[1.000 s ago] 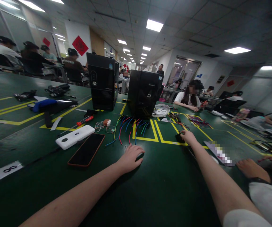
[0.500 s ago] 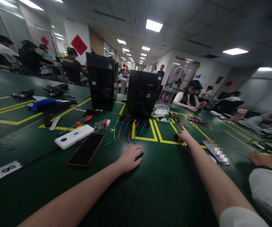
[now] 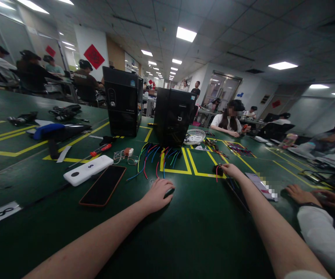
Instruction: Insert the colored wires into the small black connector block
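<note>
My left hand rests palm down on the green table, fingers loosely curled over a small dark thing that I cannot make out. Just beyond it lies a fan of coloured wires running to a black computer case. My right hand is stretched out far to the right, its fingers closed on a small black part with red wires at a yellow floor-tape line.
A second black computer case stands at the back left. A phone, a white power bank, a red-handled screwdriver and a white basket lie around. Another person's hands rest at the right. Other people sit at the surrounding tables.
My right hand has drawn the small black part slightly toward me. The neighbour's hands at the right have shifted. My left hand has stayed put.
</note>
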A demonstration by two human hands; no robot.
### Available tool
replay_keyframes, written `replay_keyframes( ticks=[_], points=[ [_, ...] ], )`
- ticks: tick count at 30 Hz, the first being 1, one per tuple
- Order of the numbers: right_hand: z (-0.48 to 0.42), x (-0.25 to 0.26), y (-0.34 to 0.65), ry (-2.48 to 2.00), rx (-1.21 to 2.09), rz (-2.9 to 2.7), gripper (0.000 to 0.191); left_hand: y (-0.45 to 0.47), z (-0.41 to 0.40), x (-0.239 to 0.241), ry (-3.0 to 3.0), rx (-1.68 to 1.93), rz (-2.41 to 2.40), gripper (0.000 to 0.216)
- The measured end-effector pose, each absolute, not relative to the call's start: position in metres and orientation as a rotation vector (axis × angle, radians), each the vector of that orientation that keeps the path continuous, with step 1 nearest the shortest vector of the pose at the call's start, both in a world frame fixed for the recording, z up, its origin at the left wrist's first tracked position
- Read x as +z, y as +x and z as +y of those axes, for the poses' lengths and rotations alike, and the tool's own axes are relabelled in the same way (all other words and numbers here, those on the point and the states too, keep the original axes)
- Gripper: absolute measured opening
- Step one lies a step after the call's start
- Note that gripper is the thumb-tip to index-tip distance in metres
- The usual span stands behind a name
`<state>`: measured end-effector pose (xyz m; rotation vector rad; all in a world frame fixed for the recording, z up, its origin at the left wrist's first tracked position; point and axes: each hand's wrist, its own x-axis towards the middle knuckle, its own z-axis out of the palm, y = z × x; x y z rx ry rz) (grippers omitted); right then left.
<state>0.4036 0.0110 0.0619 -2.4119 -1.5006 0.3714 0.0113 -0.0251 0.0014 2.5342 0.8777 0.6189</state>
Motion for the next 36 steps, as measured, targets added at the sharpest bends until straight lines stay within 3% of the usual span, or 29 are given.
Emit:
replay_keyframes(
  ticks=[13,36],
  points=[
    [0.015,0.056,0.409,-2.418,0.307,-1.488,0.013,0.01,-0.026,0.002,2.535,0.619,0.888,0.028],
    [0.01,0.023,0.38,-2.504,0.056,-1.466,0.033,0.01,-0.026,0.003,2.533,0.615,0.89,0.028]
  ],
)
